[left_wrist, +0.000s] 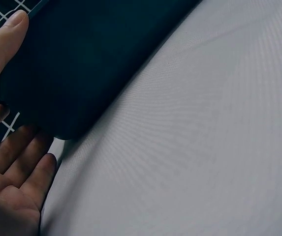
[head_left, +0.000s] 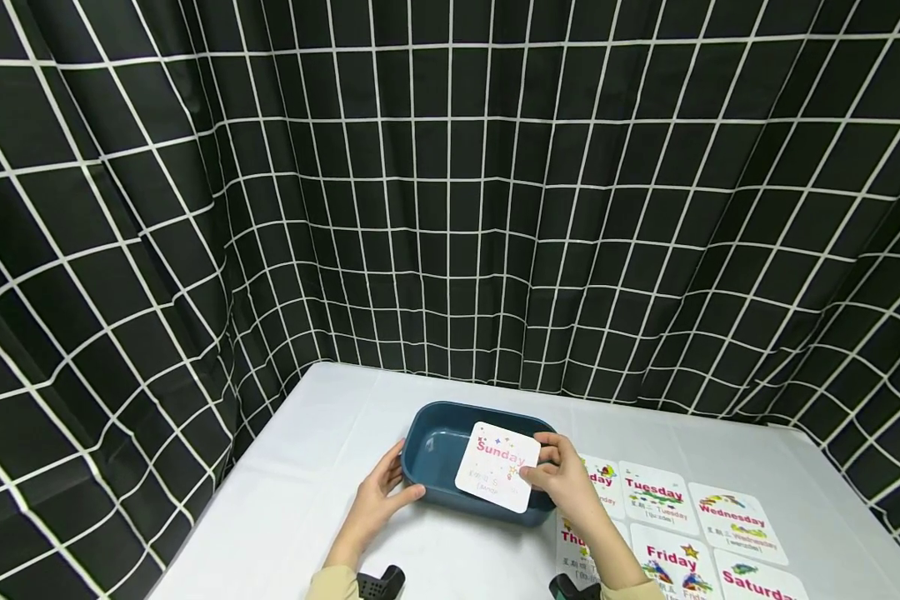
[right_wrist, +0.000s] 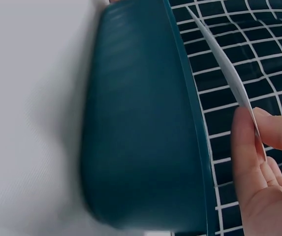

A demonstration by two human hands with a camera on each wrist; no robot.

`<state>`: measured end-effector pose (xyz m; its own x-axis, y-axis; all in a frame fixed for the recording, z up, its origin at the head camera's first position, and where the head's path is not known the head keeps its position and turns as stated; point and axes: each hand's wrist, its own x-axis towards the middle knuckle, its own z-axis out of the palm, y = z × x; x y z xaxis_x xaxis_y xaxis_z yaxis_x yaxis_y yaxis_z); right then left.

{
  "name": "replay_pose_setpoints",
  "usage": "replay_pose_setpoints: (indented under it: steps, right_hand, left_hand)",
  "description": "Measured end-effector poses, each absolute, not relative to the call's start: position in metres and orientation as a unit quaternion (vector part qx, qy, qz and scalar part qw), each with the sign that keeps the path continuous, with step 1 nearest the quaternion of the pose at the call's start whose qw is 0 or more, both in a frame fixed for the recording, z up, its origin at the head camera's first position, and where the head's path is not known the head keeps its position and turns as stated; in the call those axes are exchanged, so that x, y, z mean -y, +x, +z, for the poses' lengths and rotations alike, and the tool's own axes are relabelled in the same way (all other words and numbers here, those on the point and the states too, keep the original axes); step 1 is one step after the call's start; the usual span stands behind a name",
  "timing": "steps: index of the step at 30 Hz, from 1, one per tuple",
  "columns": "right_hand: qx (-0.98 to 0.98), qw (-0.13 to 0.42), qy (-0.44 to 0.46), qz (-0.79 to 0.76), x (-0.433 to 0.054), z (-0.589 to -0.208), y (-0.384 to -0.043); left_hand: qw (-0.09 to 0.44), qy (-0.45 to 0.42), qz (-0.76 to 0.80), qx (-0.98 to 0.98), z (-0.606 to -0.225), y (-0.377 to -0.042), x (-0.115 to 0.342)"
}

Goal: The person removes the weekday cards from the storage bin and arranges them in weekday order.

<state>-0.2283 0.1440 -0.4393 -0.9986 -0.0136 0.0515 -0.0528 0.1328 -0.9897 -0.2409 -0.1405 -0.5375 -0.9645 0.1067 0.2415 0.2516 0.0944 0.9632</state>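
Observation:
A deep teal oblong plastic bin stands on the white table. My left hand holds the bin's left end, with its thumb at the front rim and its fingers along the end wall. Above the bin's right half, my right hand pinches a white "Sunday" card by its right edge, between thumb and fingers. The card is tilted, its printed face turned up toward the head view. From the right wrist view, the card appears nearly edge-on, above the bin's rim.
To the right lie several weekday cards in rows: a Tuesday card, a Wednesday card, a Friday card and a Saturday card among them. My right forearm covers part of them. A black gridded curtain surrounds the table.

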Motion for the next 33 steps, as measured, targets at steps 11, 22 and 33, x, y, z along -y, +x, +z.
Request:
replay_pose_setpoints:
  steps: [11, 22, 33]
  right_hand:
    - [0.75, -0.01, -0.001, 0.662, -0.164, -0.442, -0.209]
    - [0.751, -0.048, -0.028, 0.657, -0.18, -0.446, -0.183]
    - [0.749, -0.087, -0.005, 0.657, -0.207, -0.458, -0.164]
  left_hand:
    - [0.033, -0.119, -0.671, 0.731, -0.508, -0.225, 0.138]
    - [0.031, -0.13, -0.672, 0.728, -0.508, -0.226, 0.137]
    - [0.043, -0.133, -0.669, 0.73, -0.505, -0.223, 0.139]
